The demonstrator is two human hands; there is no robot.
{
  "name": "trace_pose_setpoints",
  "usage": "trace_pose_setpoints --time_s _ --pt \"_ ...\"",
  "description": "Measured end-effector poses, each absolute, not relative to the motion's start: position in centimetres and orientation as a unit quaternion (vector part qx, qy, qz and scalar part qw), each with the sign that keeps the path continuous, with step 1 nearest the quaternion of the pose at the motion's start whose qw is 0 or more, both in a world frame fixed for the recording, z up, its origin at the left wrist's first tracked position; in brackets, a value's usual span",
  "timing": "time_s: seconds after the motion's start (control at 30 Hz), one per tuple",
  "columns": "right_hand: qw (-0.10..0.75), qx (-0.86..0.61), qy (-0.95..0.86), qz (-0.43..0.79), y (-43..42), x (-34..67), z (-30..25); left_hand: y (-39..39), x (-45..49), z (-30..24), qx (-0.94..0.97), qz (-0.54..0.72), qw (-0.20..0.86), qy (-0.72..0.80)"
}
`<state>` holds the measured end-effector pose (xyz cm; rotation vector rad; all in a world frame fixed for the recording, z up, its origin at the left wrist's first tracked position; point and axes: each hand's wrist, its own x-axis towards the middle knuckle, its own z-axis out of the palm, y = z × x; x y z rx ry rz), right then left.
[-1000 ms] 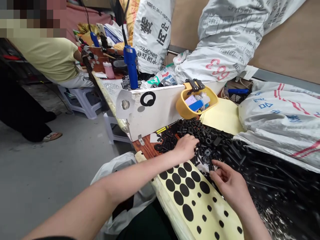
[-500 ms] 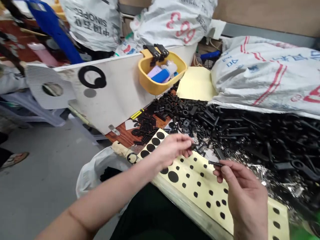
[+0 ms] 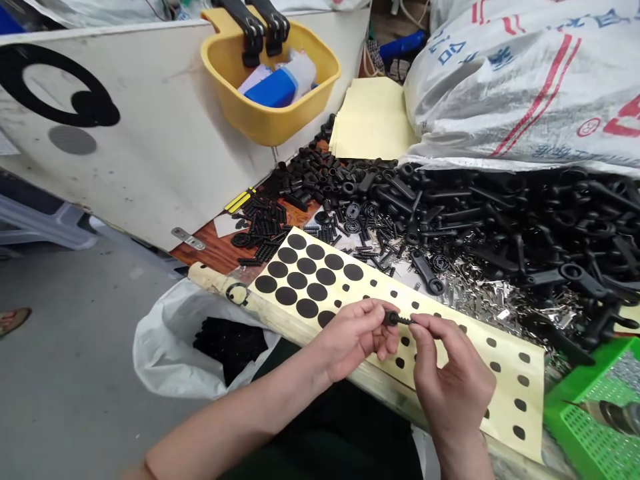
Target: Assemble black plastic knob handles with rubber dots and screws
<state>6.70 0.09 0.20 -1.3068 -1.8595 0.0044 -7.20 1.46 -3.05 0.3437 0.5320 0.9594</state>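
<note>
My left hand (image 3: 363,330) pinches a small black cylindrical part (image 3: 391,318) between thumb and fingers. Opposite it, my right hand (image 3: 450,370) grips a thin black ridged rod (image 3: 405,321) by its end. The rod's other end meets the black part; whether it is inside it I cannot tell. Beneath both hands lies a pale yellow sheet (image 3: 320,311) of black stickers, large round ones on the left and small ones on the right. Several similar black ridged rods (image 3: 267,223) lie in a pile beyond the sheet.
Black plastic parts (image 3: 450,233) and small metal clips (image 3: 480,303) heap behind the sheet. A yellow basket (image 3: 280,130) hangs on the white panel (image 3: 150,133). At right stands a green basket (image 3: 575,400); a white sack (image 3: 510,100) lies behind. A white bag (image 3: 160,347) hangs below the table edge.
My hands were apart; now they have come together, and the rod in my right hand reaches the part in my left. The view has shifted closer and to the right.
</note>
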Motion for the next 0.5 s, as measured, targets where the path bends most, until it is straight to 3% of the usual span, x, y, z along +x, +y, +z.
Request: trace_pose_setpoints --time_s 0.3,0.5 --pt "0.386 -0.524 -0.758 -0.039 0.2 6.1 -1.2 1.2 -6.7 -2.5 0.196 0.491 0.797 0.294" --pt "0.384 -0.558 -0.735 0.009 0.1 5.7 -1.2 1.0 -6.3 -2.1 0.197 0.519 0.765 0.326"
